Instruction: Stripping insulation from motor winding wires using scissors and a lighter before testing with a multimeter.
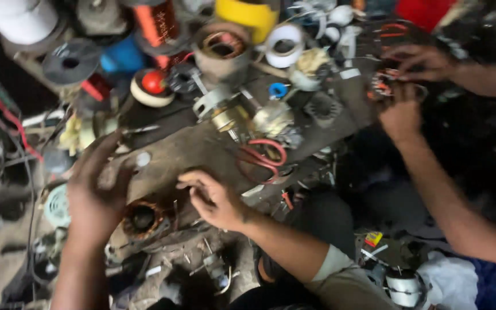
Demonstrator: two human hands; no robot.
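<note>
The left hand rests spread and flat near the surface's near-left edge, its palm just beside a copper-wound stator, with no grip closed on anything. The right hand hovers just right of the stator with fingers loosely curled; motion blur prevents telling whether its fingertips pinch anything. The stator lies at the near edge of the surface and appears unsecured. Hazard, as a judgement: a push from either hand could roll it off that edge, and loose metal scraps beside it could nick the winding wire. A red cable loop lies close to the right hand and could snag a finger or sleeve. The surface is a dark, worn slab crowded with motor parts, a red-capped spool, a white tape roll, a yellow reel and an orange copper-wire bobbin toward its far edge. At the far-right corner a co-worker's two hands handle a small wound part. The surroundings are cluttered and dim.
</note>
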